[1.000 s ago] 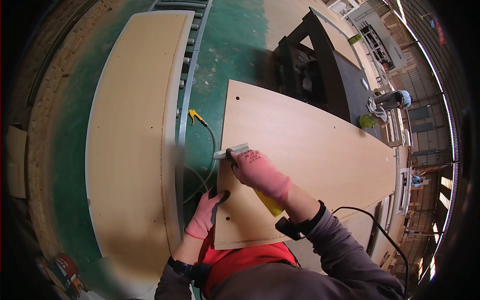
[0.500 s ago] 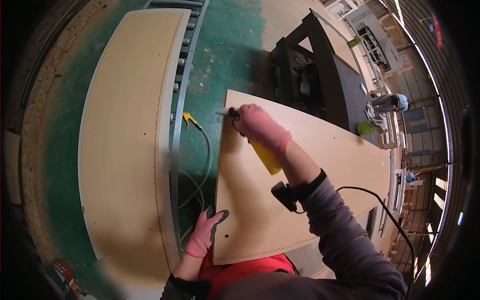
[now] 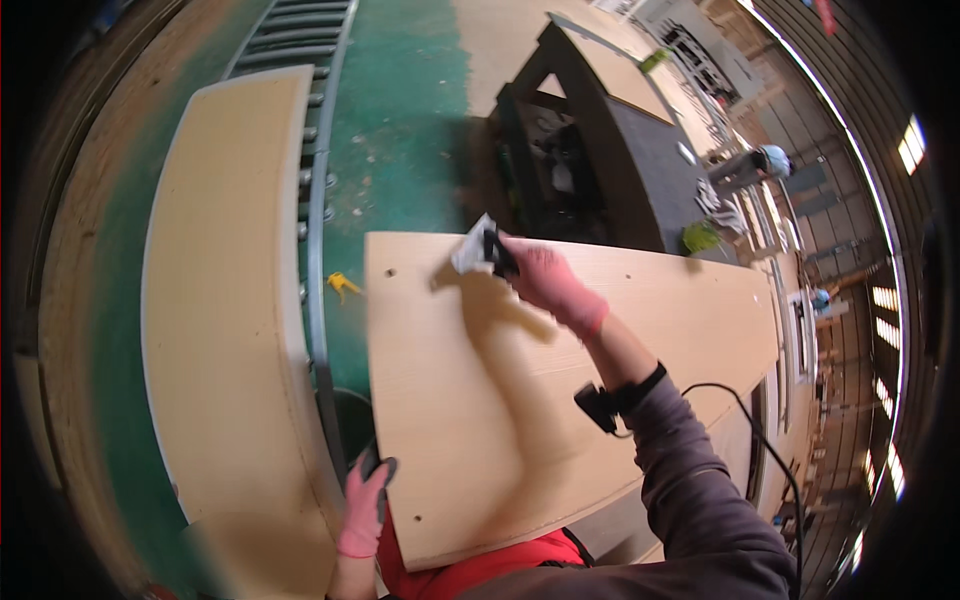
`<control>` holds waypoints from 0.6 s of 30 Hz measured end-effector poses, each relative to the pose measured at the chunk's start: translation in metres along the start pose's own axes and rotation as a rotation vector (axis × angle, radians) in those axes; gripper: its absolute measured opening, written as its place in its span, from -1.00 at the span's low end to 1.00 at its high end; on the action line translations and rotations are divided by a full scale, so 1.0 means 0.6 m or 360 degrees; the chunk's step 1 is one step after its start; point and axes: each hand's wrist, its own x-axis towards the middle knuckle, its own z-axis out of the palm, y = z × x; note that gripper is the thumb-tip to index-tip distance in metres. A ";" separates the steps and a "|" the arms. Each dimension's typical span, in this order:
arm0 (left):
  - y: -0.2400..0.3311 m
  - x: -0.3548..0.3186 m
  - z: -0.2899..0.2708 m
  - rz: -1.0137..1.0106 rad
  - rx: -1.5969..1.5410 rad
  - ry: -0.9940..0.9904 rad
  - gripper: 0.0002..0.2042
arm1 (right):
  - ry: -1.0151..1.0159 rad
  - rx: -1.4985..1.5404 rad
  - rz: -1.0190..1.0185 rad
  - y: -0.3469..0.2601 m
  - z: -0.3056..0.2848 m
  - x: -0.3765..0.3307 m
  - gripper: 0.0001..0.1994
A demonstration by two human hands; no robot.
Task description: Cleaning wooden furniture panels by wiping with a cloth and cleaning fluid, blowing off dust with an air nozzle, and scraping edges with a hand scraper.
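My right hand, in a pink glove, is closed around a scraper with a flat pale-grey blade and black neck. A pale yellow end, apparently its handle, shows below my palm. The blade is over the far edge of a light wood-coloured panel; I cannot tell whether it touches. My left hand, gloved in pink with dark fingertips, grips the panel's left edge near its close corner. Part of its fingers is hidden. Small dark holes dot the panel, and its near edge is against my red-clad front.
On the left, another long panel lies on a roller conveyor. A yellow air gun hangs beside it. A dark workbench stands beyond my panel, with a green container. A person bends farther off. A black cable trails from my right sleeve.
The panel's far end has turned left in view. My right hand has tilted the scraper, so its blade now shows broad. My left hand stays at the panel's edge, lower in view.
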 end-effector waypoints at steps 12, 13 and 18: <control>0.206 0.245 0.189 0.1268 0.1606 0.0397 -0.61 | -0.0158 0.0115 0.0884 0.475 -0.120 -0.367 -0.56; 0.215 0.271 0.192 0.1305 0.1614 0.0453 -0.61 | -0.0170 -0.0012 0.0874 0.523 -0.129 -0.376 -0.57; 0.203 0.335 0.194 0.1095 0.1418 0.0614 -0.63 | -0.0192 -0.0258 0.0778 0.663 -0.158 -0.375 -0.63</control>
